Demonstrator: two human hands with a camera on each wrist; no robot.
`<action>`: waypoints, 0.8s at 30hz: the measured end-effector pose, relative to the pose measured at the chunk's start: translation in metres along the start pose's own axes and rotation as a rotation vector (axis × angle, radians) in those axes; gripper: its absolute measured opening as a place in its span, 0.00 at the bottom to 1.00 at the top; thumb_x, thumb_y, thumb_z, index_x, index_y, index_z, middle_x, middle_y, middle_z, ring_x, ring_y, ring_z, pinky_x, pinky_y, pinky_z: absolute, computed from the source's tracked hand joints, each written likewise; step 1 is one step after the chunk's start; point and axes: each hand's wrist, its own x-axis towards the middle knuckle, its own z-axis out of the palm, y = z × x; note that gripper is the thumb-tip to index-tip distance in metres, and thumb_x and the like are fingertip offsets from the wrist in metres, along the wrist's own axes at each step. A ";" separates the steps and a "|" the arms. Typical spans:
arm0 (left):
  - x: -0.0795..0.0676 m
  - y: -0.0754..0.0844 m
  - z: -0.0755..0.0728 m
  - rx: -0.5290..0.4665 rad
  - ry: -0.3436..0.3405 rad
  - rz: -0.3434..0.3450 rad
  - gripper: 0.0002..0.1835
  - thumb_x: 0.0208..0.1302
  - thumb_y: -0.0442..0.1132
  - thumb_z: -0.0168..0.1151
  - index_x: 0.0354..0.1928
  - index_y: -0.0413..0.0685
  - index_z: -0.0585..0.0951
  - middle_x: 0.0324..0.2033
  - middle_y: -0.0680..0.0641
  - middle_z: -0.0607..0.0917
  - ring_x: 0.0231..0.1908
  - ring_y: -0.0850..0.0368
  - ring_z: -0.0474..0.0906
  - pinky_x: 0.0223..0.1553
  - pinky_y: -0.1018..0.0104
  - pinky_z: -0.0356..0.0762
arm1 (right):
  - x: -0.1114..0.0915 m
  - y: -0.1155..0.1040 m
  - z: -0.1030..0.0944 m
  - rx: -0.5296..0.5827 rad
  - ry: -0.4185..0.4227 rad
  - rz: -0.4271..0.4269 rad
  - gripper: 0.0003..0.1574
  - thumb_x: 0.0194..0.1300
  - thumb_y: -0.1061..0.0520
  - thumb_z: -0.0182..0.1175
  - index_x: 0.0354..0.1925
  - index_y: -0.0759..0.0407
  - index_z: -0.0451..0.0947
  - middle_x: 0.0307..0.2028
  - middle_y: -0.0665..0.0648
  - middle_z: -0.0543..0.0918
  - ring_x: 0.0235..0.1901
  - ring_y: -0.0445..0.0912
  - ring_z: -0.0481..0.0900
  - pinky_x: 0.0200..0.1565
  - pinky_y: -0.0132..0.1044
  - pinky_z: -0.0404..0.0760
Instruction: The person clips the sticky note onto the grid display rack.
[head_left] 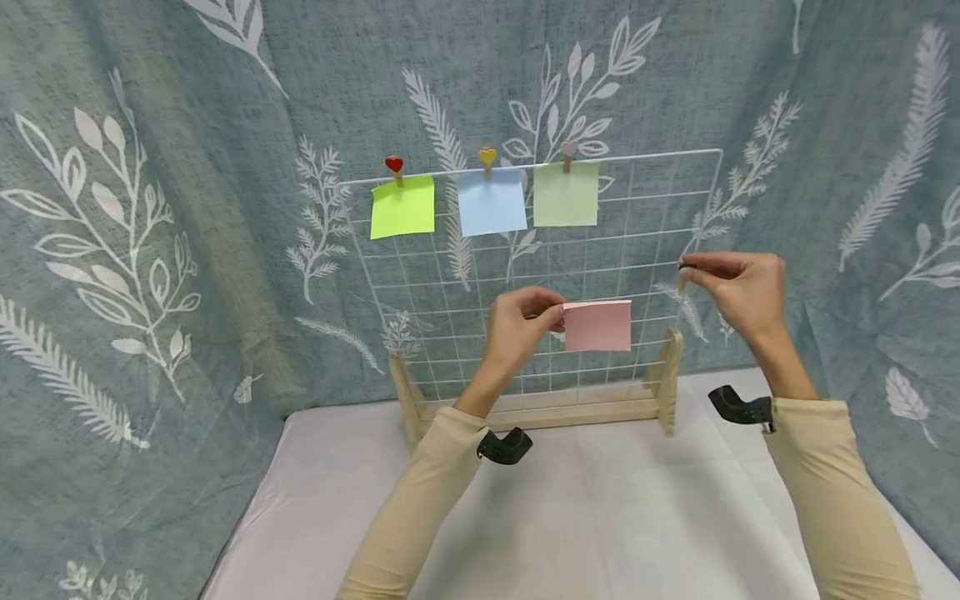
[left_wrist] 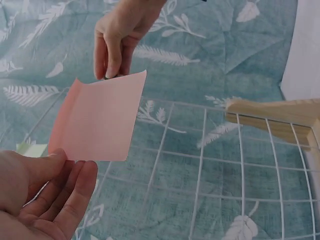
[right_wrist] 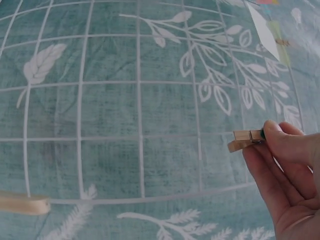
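My left hand [head_left: 521, 327] pinches a pink sticky note [head_left: 597, 326] by its left edge, in front of the white wire grid [head_left: 630, 242]. In the left wrist view the note [left_wrist: 102, 120] bends up along one side, thumb on top and fingers beneath. My right hand [head_left: 746, 287] is raised at the grid's right side, pinching a small wooden clothespin [right_wrist: 245, 139] between thumb and fingers; a dark piece shows at its gripped end. Along the grid's top wire hang a lime note [head_left: 403, 208], a blue note [head_left: 492, 202] and a pale green note [head_left: 566, 196].
Heart-topped clothespins in red [head_left: 393, 165], yellow [head_left: 487, 157] and pale pink [head_left: 569, 148] hold the hung notes. Wooden feet [head_left: 670, 383] and a wooden bar [head_left: 540, 417] carry the grid on a white-covered table [head_left: 585, 508]. A leaf-patterned curtain [head_left: 225, 250] hangs behind.
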 end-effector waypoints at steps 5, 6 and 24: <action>0.011 0.006 0.011 0.015 -0.007 0.018 0.06 0.65 0.28 0.63 0.40 0.32 0.85 0.33 0.35 0.86 0.30 0.42 0.85 0.34 0.61 0.87 | 0.011 0.000 -0.003 0.045 0.020 0.024 0.12 0.56 0.65 0.72 0.40 0.69 0.86 0.29 0.36 0.86 0.29 0.23 0.80 0.35 0.15 0.77; 0.013 0.008 0.013 0.019 -0.006 0.028 0.06 0.65 0.28 0.63 0.40 0.32 0.85 0.33 0.35 0.86 0.29 0.43 0.85 0.33 0.62 0.87 | 0.014 0.000 -0.004 0.054 0.022 0.028 0.13 0.56 0.65 0.72 0.40 0.70 0.86 0.28 0.34 0.85 0.29 0.23 0.80 0.34 0.15 0.77; 0.049 0.029 0.047 0.075 0.043 0.131 0.05 0.65 0.27 0.63 0.38 0.31 0.85 0.31 0.37 0.87 0.26 0.51 0.84 0.31 0.71 0.85 | 0.041 -0.001 -0.007 0.117 0.038 0.047 0.12 0.58 0.64 0.71 0.41 0.69 0.86 0.27 0.30 0.84 0.28 0.27 0.83 0.35 0.18 0.80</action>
